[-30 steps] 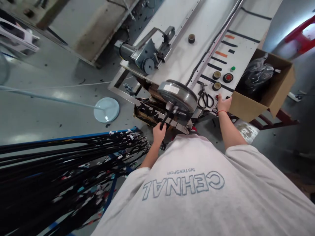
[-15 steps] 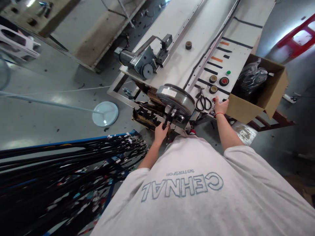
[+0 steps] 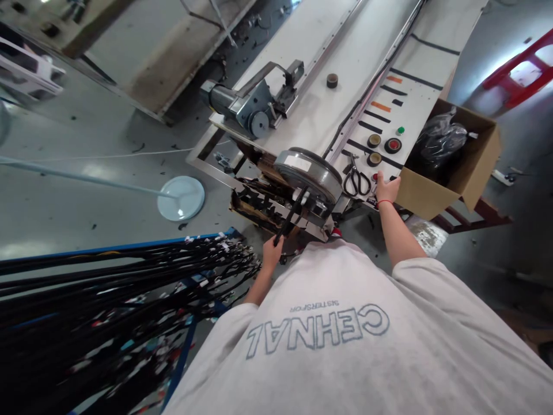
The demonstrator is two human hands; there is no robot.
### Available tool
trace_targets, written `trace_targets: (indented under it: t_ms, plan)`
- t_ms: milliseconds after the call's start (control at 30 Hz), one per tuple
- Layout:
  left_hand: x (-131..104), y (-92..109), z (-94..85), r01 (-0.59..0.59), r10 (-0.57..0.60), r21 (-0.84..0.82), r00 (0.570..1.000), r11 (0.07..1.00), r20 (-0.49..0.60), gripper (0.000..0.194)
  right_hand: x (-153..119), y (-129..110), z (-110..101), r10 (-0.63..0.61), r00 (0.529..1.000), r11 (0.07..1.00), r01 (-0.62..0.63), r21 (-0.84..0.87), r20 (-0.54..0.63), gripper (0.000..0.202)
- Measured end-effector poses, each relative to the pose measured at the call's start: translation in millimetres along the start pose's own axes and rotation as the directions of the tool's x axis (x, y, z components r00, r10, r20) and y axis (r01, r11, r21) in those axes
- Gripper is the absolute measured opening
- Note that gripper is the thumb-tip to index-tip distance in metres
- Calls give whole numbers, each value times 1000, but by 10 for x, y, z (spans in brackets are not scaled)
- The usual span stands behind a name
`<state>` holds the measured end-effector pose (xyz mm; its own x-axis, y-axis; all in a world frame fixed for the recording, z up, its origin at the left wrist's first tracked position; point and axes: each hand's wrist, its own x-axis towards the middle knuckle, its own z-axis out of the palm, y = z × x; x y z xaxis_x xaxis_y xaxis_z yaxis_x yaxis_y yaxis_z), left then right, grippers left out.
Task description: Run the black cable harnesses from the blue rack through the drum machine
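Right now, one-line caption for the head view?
Left hand grips a black bundle below the round machine head; scissors lie nearby.

Red plastic stool far right of me, white plastic stool far left. Blue round base on floor, my left; worn bench farther off.

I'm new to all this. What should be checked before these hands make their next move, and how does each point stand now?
1. Left hand has a grip on the black strand: ok.
2. Fingers clear of the drum: ok, the left hand is below it.
3. Scissors lying on the table, not in a hand: ok.
4. Right hand clear of the small red button: not ok, its fingertips are right beside it.
5. Strand free of snags inside the drum's fittings: cannot tell, too small and dark.
6. Floor free of scraps: not ok, dark bits lie about.
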<state>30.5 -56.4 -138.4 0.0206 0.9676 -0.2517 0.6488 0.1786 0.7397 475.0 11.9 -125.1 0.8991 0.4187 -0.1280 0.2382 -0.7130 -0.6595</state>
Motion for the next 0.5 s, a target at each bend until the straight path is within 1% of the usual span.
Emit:
trace_targets:
  t_ms: [133, 200, 267, 500]
  plan:
    - [-23, 42, 1, -19, 19, -21, 999, 1000, -28, 38, 12, 10, 16, -6, 1000, 1000, 6, 6, -16, 83]
    - [-15, 60, -7, -23, 23, -13, 1000, 1000, -17, 37, 15, 8, 19, -3, 1000, 1000, 3, 4, -18, 84]
    - [-11, 76, -17, -19, 19, -12, 1000, 1000, -7, 37, 14, 2, 17, 2, 1000, 1000, -2, -2, -11, 85]
    - [-17, 105, -37, 8, -11, -68, 999, 998, -33, 40, -13, -27, -6, 15, 1000, 1000, -15, -5, -1, 88]
